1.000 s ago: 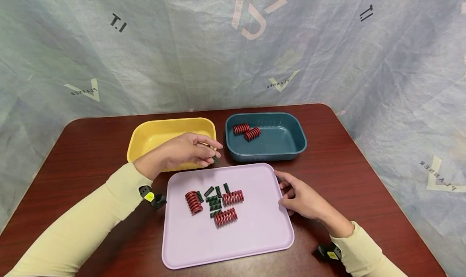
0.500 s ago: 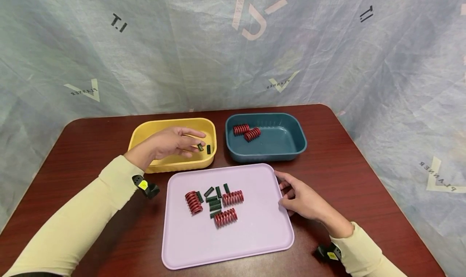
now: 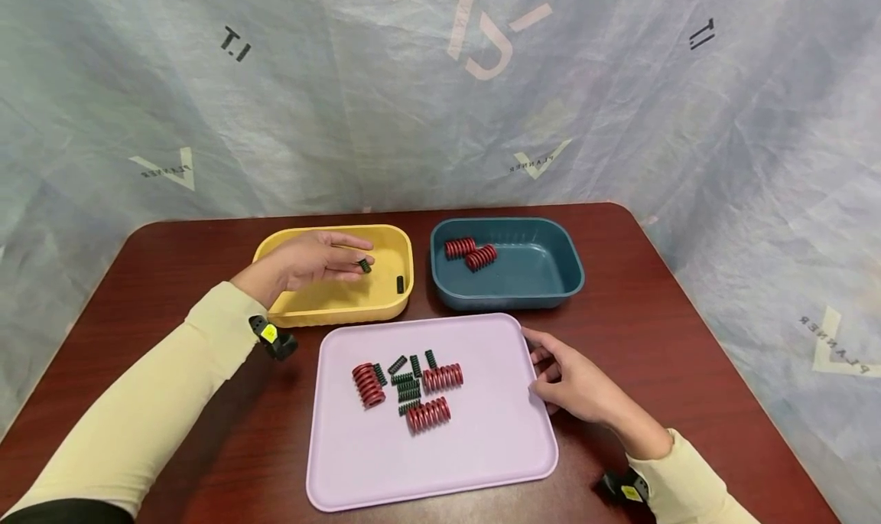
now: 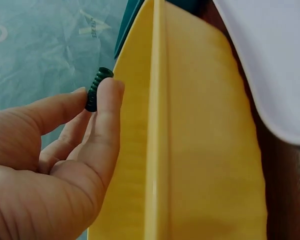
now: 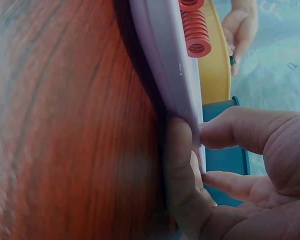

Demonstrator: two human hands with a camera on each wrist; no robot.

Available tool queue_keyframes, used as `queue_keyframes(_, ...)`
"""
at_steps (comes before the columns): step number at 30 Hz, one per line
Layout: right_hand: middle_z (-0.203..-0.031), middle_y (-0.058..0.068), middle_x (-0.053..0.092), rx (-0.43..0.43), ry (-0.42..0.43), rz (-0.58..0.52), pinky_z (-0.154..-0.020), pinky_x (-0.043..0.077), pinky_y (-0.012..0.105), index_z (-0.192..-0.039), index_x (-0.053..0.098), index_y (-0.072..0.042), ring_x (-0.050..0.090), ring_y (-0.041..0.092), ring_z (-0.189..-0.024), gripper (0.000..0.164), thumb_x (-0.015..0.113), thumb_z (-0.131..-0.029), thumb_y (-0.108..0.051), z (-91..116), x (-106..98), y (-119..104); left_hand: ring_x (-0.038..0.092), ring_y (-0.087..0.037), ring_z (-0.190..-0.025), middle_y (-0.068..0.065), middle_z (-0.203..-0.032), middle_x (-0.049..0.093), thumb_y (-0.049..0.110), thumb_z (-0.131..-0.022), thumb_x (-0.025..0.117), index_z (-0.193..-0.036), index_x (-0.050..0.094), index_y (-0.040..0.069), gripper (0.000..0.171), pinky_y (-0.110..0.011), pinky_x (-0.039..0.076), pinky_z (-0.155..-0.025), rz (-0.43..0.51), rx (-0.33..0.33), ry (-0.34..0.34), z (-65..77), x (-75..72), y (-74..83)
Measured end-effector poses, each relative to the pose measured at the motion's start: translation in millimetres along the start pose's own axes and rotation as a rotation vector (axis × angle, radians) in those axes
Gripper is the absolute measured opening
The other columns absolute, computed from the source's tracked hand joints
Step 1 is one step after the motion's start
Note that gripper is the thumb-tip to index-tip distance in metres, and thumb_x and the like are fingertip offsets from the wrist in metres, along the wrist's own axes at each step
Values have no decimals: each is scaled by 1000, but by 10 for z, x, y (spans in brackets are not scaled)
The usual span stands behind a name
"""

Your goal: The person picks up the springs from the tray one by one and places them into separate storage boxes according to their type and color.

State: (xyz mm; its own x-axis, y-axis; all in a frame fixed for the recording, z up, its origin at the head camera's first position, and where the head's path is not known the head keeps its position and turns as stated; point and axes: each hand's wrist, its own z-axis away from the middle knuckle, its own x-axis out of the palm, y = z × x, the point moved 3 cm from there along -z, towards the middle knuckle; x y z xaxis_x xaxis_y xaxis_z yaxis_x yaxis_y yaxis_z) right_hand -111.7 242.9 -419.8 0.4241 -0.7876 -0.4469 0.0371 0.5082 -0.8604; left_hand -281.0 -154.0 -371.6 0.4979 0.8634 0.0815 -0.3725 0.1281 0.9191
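Between thumb and fingertips my left hand [image 3: 310, 260] pinches a small dark green spring [image 4: 97, 90], held over the yellow bin [image 3: 337, 314]. Another green spring [image 3: 400, 284] lies inside that bin near its right wall. My right hand [image 3: 581, 382] grips the right edge of the lilac tray [image 3: 482, 447], its thumb at the rim and a finger on the outer side in the right wrist view. Several small green springs [image 3: 409, 388] lie clustered mid-tray among three thick red springs: one at left [image 3: 368, 385], one at right [image 3: 443, 378], one in front [image 3: 428, 414].
A dark teal bin [image 3: 509, 302] stands right of the yellow one, behind the tray, with two red springs [image 3: 481, 257] at its left end. Everything rests on a reddish-brown table [image 3: 640, 302]. A pale printed cloth [image 3: 310, 126] hangs behind the table.
With the green spring pinched, my left hand has moved left from the yellow bin's front right corner to above its inside. My right hand stays at the tray edge; the head view shifts slightly.
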Motion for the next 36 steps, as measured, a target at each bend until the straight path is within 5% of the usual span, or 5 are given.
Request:
queue_keyframes(17,-116,22,49,-13,-14,-35,-55,62,40,-160,30,-2,64,26,-82,80,68,-90,6,89,-52,23,70,-15,-99,-12,-130,68,7,-107,56,-150,46,-5,46,-31,57,-97,-40,-90,41,-123,-66,34)
queue_keyframes(36,-117,23,48,-20,-35,-46,-54,62,41,-159,31,-3,65,25,-83,80,68,-90,8,8,-8,-2,71,-14,-81,-9,-100,75,9,-103,64,-142,53,-10,44,-24,61,-79,-55,-187,123,-231,-257,108)
